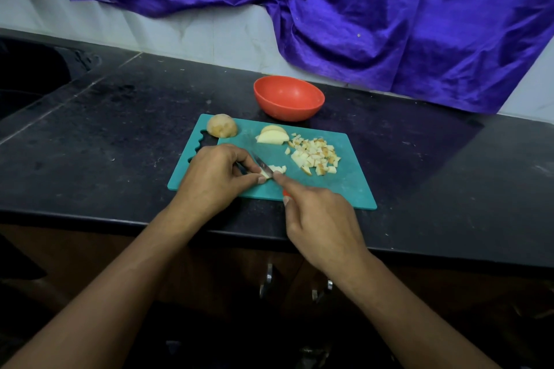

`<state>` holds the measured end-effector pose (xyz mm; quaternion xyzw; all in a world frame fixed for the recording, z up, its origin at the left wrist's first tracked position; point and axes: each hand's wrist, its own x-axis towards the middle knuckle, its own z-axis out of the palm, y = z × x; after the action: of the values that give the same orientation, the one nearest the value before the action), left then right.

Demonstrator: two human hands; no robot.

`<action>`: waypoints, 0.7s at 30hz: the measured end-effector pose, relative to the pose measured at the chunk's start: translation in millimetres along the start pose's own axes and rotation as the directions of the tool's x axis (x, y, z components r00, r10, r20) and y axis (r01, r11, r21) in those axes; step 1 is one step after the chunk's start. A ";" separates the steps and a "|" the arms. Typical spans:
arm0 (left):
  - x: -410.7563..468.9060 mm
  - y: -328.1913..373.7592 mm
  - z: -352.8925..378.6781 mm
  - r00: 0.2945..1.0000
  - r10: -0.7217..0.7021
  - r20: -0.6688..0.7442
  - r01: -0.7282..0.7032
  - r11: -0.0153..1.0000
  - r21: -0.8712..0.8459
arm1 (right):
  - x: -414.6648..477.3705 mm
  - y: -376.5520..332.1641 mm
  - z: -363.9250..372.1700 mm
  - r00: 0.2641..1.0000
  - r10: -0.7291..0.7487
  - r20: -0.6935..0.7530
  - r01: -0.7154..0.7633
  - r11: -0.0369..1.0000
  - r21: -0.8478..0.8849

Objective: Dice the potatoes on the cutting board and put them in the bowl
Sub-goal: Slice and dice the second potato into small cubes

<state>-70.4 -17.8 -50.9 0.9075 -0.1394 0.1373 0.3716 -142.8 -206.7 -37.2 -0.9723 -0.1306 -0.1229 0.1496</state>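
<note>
My left hand (215, 177) pinching potato strip (277, 169) on teal cutting board (344, 189), fingers curled. My right hand (320, 225) gripping knife (263, 165), index finger lying along spine, blade crossing strip just beside left fingertips. Diced pile (314, 156) sitting right of blade. Slices (272, 136) lying behind pile, potato half (221, 126) at far-left corner. Red bowl (289, 99) standing on counter (120, 129) just behind board.

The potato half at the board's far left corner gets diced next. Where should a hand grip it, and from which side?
Probably from above: the potato half seems to lie flat side down, dome up, so a pinch across its rounded sides, low near the cutting board, should hold. The left hand is nearer.
</note>
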 end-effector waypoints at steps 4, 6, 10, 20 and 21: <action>-1.6 -0.5 -3.8 0.999 -0.011 0.038 0.013 0.999 -0.033 | 2.8 -0.3 -2.4 0.999 -0.011 0.050 0.014 0.998 -0.054; -2.1 -0.8 -7.2 0.998 -0.015 0.062 0.018 0.998 -0.053 | 3.9 -1.7 -2.8 0.998 -0.023 0.065 0.029 0.995 -0.091; -2.2 -2.0 -10.9 0.996 -0.036 0.077 0.041 0.998 -0.058 | 2.7 2.7 -1.3 0.999 -0.003 0.045 0.004 1.000 -0.021; -2.1 0.0 -10.0 0.998 -0.042 0.056 0.046 0.997 -0.069 | -1.2 5.9 2.8 0.998 -0.061 0.022 0.061 0.998 -0.001; -2.5 0.6 -10.0 0.998 -0.046 0.053 0.050 0.996 -0.079 | -0.1 6.8 2.7 0.997 -0.068 0.032 0.069 0.998 -0.013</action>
<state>-74.4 -10.7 -44.6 0.8981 -0.1323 0.0993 0.4075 -140.3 -212.1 -41.5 -0.9702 -0.1653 -0.1134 0.1363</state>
